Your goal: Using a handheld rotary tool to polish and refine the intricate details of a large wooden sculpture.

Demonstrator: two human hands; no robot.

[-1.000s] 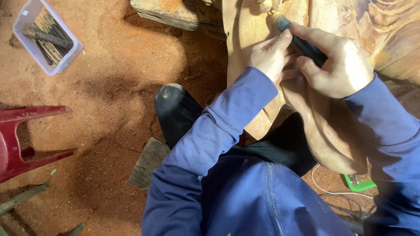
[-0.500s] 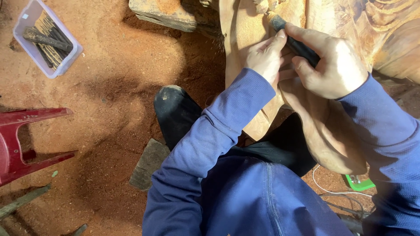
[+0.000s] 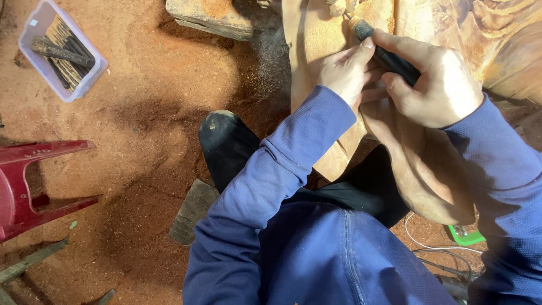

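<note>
1. The right hand [image 3: 435, 85] is closed around a dark-handled carving tool [image 3: 389, 56], its fingers wrapped over the handle, with the tip pressed to the pale wooden carving [image 3: 418, 169] just ahead of the fingers.
2. The left hand [image 3: 345, 70] is curled beside it, its fingertips resting against the tool's shaft near the tip and the heel of the hand on the wood – steadying, not gripping anything of its own.
3. To work this cut well, I judge the left fingertips should stay close behind the tip as a guide and brake, so the right hand pushes in short, shallow strokes rather than long ones.
4. Both blue sleeves [image 3: 282, 181] reach up from below the fingers; keeping the forearms braced against the carving would help (a slip here would run toward the finished ridges above and to the right of the fingers).
5. Well off to the left of the fingers lies a clear plastic box of spare tools [image 3: 62, 51] on the sawdust-covered floor [image 3: 158, 113] – and lower left, a red plastic stool [image 3: 28, 186].
6. Below the right hand, a green object [image 3: 466, 234] and thin cords lie on the floor.
</note>
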